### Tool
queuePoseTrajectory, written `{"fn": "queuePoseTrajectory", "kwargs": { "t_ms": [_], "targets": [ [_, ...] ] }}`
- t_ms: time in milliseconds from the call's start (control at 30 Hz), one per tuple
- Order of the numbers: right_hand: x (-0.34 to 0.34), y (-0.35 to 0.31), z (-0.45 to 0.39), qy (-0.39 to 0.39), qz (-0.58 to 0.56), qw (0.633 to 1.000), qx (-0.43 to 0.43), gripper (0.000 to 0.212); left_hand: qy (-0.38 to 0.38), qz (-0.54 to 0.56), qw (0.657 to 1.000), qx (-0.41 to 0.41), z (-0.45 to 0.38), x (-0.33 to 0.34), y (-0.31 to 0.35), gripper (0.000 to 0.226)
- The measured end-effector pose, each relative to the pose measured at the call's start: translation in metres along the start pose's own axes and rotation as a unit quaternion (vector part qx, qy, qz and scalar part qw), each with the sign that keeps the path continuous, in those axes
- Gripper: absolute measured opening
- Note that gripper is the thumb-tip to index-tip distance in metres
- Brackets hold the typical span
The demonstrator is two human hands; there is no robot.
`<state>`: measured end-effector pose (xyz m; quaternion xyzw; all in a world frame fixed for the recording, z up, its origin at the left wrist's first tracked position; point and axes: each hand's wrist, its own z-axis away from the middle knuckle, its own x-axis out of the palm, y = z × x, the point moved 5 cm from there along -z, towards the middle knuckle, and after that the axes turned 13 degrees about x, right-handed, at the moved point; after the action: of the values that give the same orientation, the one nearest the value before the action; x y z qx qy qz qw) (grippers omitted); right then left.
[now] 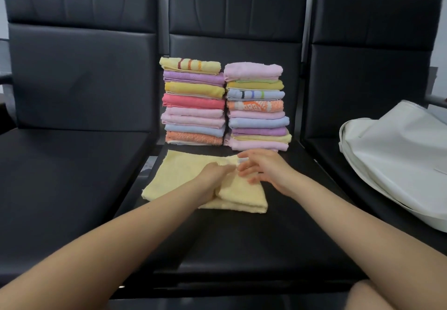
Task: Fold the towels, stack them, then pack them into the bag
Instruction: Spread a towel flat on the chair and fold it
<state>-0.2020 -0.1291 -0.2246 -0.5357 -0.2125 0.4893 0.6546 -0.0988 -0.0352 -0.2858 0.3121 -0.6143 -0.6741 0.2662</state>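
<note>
- Pale yellow towel [183, 179] spread on the middle black seat [242, 237], right portion doubled over toward the centre — laid flat, presumably, so edges can be lined up against a firm surface.
- Two stacks of folded towels parked at the back of the same seat, touching the backrest: left stack [193, 102] topped by a striped yellow piece, right stack [257, 107] topped by pink; placed out of the folding area yet near enough to receive the next piece.
- White bag [391, 164] lying slumped on the seat to the right, well apart from the stacks, nothing visibly packed into it.
- Left hand [212, 176] resting on the towel near the fold line, fingers curled down into the cloth, seemingly pinching the folded layer; exact grip hard to confirm, since fingertips are buried in fabric.
- Right hand [261, 167] just beside the left, fingers spread and relaxed, tips brushing the towel's far edge, gripping nothing.
- Judged stage: folding near its end for this piece, stacking next, packing not yet begun.
</note>
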Motion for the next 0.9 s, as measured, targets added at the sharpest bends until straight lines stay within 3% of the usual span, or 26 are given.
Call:
{"fn": "queuePoseTrajectory", "kwargs": {
  "t_ms": [100,233,300,400,433,533,633,733,800,900],
  "targets": [
    [-0.012,0.007,-0.013,0.150,0.150,0.976,-0.049,0.028,0.043,-0.058,0.997,0.012,-0.008,-0.005,0.004,0.046],
    [-0.002,0.025,-0.023,0.145,0.336,0.930,-0.039,0.056,0.064,-0.197,0.973,0.103,-0.005,-0.018,0.020,0.050],
    [0.010,0.032,-0.029,0.135,0.431,0.892,-0.032,0.066,0.051,-0.315,0.935,0.157,0.007,-0.024,0.025,0.064],
    [0.020,0.040,-0.038,0.118,0.496,0.860,-0.008,0.070,0.001,-0.551,0.812,0.196,0.012,-0.027,0.019,0.068],
    [0.022,0.040,-0.040,0.112,0.500,0.859,-0.002,0.069,-0.031,-0.582,0.792,0.179,0.009,-0.029,0.012,0.062],
    [0.024,0.040,-0.042,0.112,0.497,0.860,-0.004,0.062,-0.098,-0.597,0.787,0.119,0.002,-0.031,-0.001,0.054],
    [0.019,0.031,-0.036,0.146,0.387,0.909,-0.044,0.057,-0.095,-0.602,0.783,0.125,0.000,-0.030,-0.001,0.054],
    [0.012,0.027,-0.032,0.096,0.091,0.991,0.004,0.058,-0.093,-0.597,0.786,0.130,0.000,-0.030,-0.002,0.053],
    [0.014,0.034,-0.032,0.014,-0.075,0.993,0.090,0.055,-0.090,-0.597,0.786,0.134,0.000,-0.031,-0.002,0.053],
    [0.017,0.039,-0.030,-0.032,-0.138,0.979,0.143,0.046,-0.084,-0.594,0.787,0.143,0.000,-0.031,-0.001,0.052]
  ]
}}
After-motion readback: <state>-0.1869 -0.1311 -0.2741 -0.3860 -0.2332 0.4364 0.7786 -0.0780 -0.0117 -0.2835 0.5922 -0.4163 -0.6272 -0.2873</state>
